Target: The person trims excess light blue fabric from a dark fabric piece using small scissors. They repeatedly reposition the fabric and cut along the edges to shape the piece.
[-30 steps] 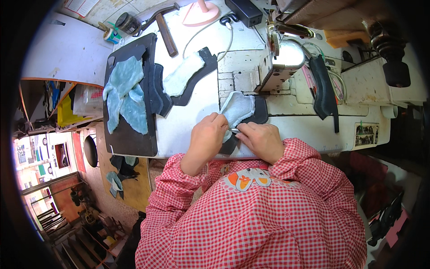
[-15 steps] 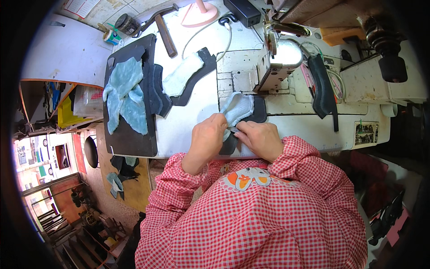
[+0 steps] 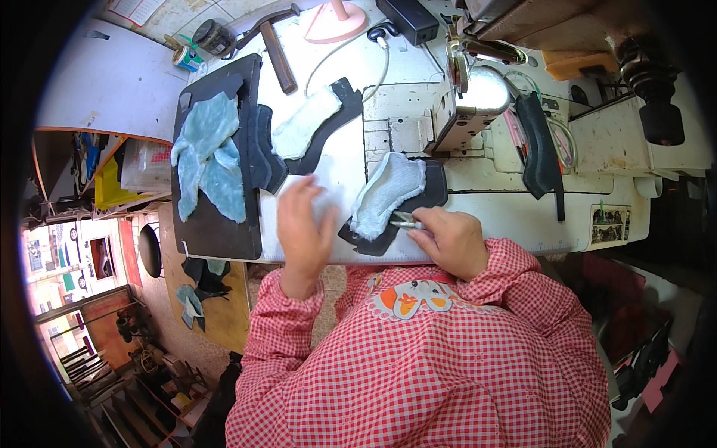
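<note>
A pale blue fleecy piece (image 3: 390, 196) lies fleece side up on a black cut piece (image 3: 436, 184) at the front of the sewing machine bed. My right hand (image 3: 454, 239) is closed on small metal snips (image 3: 405, 219), whose two blades point left, at the fleece's lower right edge. Off to the left of that piece, my left hand (image 3: 305, 230) is raised and slightly blurred by motion. Its fingers are apart and nothing shows in them.
The sewing machine head (image 3: 469, 112) stands behind the work. A black board (image 3: 216, 235) with blue plush scraps (image 3: 209, 149) is at left, beside black pieces and another fleecy one (image 3: 306, 123). A hammer (image 3: 278, 60) and pink stand (image 3: 336, 26) lie farther back.
My left hand has let go of the fleecy piece and moved left. The piece now lies flatter on the black one. My right hand has shifted slightly right, with the snips showing more.
</note>
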### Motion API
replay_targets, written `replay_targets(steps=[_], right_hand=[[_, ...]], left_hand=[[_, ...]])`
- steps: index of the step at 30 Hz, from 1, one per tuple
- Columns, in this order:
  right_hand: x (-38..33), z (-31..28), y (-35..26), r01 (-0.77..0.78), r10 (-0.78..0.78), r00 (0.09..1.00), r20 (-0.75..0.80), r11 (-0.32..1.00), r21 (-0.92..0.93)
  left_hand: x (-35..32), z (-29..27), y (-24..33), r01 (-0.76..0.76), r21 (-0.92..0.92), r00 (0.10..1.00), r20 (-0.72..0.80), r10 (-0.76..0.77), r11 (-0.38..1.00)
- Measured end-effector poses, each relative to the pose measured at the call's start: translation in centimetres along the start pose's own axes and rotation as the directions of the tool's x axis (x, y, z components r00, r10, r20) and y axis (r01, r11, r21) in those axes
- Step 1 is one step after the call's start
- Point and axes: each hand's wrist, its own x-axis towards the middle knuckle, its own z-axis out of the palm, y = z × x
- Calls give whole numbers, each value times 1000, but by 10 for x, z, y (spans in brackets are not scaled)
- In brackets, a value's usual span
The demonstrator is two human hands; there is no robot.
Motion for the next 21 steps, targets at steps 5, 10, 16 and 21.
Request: replay_targets(steps=[5,10,16,21], right_hand=[[-3,2,-6,132,-117,986,122,983,-127],[1,3,-10,199,-171,972,164,964,-177],[2,-5,-12,167,-137,977,162,967,-190],[2,-7,-14,179,-152,978,141,963,-202]], left_hand=[[-17,14,25,-162,-111,944,273,186,981],[-26,32,35,156,-167,962,250,-111,974],[-33,29,45,342,-240,919,286,-271,908],[-30,25,50,282,-145,929,289,-232,948]])
